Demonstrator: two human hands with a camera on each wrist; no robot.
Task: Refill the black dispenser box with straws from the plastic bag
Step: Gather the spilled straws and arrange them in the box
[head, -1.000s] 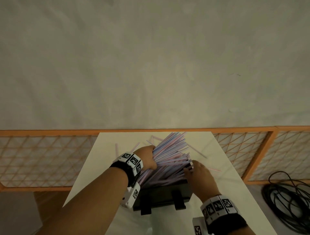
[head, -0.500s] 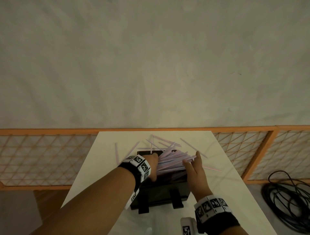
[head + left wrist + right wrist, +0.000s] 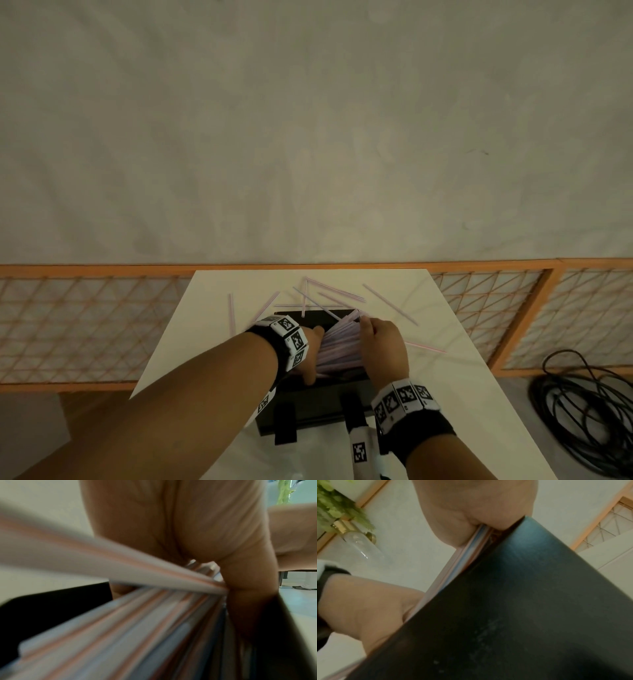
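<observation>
Black dispenser box (image 3: pixel 318 404): on white desk (image 3: pixel 178 346), near front edge, top open.
Bundle of straws (image 3: pixel 339 346): pale pink and blue striped, lying inside box, far ends fanned upward over back rim.
Left hand (image 3: pixel 310 356): at left end of bundle, fingers down inside box against straw ends; how far curled cannot be told.
Right hand (image 3: pixel 382 346): at right end of bundle, fingers bent over straw tips at box's right wall; true grip or mere press cannot be told.
Loose straws (image 3: pixel 329 294): scattered on desk behind and beside box.
Orange lattice fence (image 3: pixel 85 325): behind desk.
Black cable coil (image 3: pixel 582 411): on floor, right of desk.
</observation>
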